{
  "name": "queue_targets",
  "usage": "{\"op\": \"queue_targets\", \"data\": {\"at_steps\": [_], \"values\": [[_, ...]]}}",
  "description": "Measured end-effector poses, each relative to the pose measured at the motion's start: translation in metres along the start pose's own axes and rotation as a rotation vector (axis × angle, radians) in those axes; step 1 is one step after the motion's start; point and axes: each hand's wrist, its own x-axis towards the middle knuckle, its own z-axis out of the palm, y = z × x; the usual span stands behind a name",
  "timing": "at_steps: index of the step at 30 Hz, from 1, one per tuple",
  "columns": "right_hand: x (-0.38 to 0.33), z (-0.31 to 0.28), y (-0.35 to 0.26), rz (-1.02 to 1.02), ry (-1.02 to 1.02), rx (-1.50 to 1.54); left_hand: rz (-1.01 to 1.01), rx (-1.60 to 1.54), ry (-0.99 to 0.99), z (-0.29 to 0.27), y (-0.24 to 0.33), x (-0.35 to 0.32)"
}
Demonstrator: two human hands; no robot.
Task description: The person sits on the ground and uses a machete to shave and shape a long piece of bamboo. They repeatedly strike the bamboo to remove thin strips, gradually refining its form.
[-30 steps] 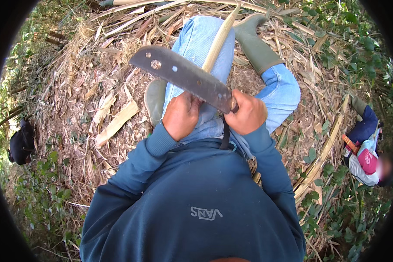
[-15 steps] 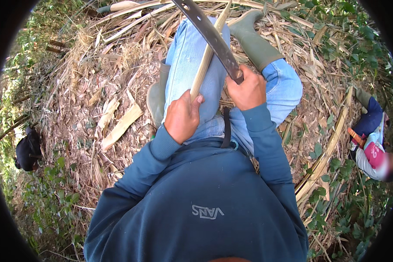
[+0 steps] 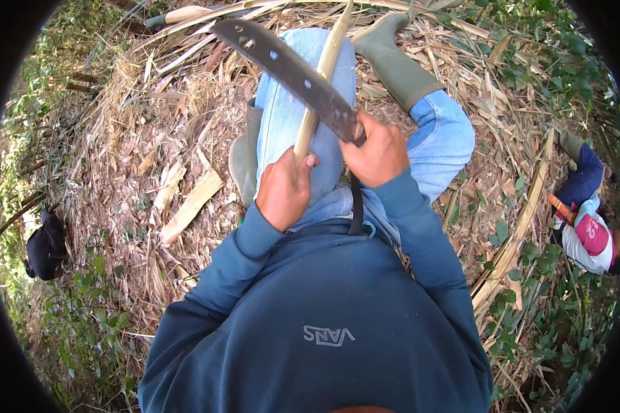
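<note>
My left hand (image 3: 285, 188) is closed round the near end of a pale, split wooden stick (image 3: 332, 56), its thumb along the side. The stick slants up and away over my left knee, which is in light blue jeans (image 3: 274, 117). In my right hand (image 3: 377, 150) is the handle of a machete (image 3: 291, 73), the fingers wrapped round it. Its dark blade, with several round holes, points to the far left and lies across the stick above my hands. The view does not show clearly whether the edge bites into the wood.
Green rubber boots (image 3: 397, 63) are on my feet. Dry leaves, chips and a flat wood piece (image 3: 193, 206) cover the ground at left. A long split pole (image 3: 513, 244) lies at right. One person in dark clothes (image 3: 46, 246) is far left, another (image 3: 589, 227) far right.
The machete has come down along the stick toward my left hand, and its tip has swung to the left. My right hand has moved nearer and slightly left. The left hand keeps its grip.
</note>
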Motion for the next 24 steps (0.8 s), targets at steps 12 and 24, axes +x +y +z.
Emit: {"op": "queue_targets", "data": {"at_steps": [12,24], "values": [[0.029,-0.009,-0.002,0.059,0.040,0.022,-0.019,0.046,-0.024,-0.001,0.001,-0.001],[0.053,-0.006,-0.001,0.059,0.116,0.009,-0.032,0.087,-0.022,0.001,0.002,0.000]]}}
